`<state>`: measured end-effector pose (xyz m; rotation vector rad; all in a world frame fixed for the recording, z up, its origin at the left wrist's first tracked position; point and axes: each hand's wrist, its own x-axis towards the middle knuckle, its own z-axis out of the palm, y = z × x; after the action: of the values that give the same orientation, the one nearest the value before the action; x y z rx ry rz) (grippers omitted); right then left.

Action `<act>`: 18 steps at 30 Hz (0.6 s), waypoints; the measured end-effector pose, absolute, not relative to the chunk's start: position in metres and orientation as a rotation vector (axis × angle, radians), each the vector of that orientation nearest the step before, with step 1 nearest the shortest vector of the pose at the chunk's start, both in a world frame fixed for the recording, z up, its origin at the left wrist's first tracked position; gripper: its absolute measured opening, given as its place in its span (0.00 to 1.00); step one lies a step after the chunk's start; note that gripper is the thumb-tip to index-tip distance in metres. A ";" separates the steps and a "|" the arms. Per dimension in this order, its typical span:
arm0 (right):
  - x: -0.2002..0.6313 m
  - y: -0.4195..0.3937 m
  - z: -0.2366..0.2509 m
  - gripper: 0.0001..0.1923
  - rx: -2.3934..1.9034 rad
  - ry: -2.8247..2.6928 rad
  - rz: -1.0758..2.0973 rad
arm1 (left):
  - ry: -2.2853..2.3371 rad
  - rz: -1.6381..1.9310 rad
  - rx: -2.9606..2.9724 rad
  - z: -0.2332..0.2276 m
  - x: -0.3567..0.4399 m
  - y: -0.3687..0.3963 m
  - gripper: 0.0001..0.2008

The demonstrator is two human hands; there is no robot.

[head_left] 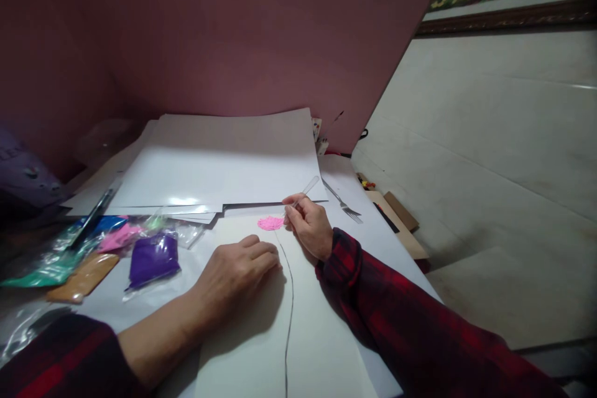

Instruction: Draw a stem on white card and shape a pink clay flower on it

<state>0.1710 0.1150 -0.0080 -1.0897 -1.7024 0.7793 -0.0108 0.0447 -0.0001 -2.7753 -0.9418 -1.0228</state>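
Note:
My right hand (310, 227) pinches a slim clear plastic utensil (311, 183) beside a patch of pink clay (270, 223). Its handle points up and to the right; the working end is mostly hidden by my fingers, so I cannot tell fork from spoon. The textured pink patch lies at the far end of a pale sheet of paper (326, 336). A dark curved line (292, 298) runs down that sheet from below the pink. My left hand (245, 267) rests on the paper left of the line, fingers loosely bent, with no held object showing.
On the left lie a purple clay packet (153, 259), an orange-brown packet (84, 277), other plastic bags and a dark pen (96, 214). White sheets (224, 155) lean at the back against the pink wall. A metal fork (347, 208) lies right; cardboard (396, 221) sits beyond the table edge.

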 end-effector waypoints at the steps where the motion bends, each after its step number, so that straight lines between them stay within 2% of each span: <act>1: 0.171 0.116 -0.009 0.09 -1.077 -1.684 0.805 | -0.948 -1.009 -2.781 -0.002 -0.011 0.045 0.12; 12: 0.165 0.138 0.002 0.11 -1.025 -1.489 1.066 | -0.993 -0.931 -2.819 0.003 -0.009 0.045 0.13; 18: 0.162 0.154 -0.004 0.07 -1.004 -1.565 1.044 | -1.003 -0.926 -2.807 0.001 -0.009 0.046 0.13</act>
<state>0.1622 0.1543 -0.0041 -1.0043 -1.5646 1.0439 -0.0093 0.0458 0.0012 -2.8074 -1.0033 -0.9258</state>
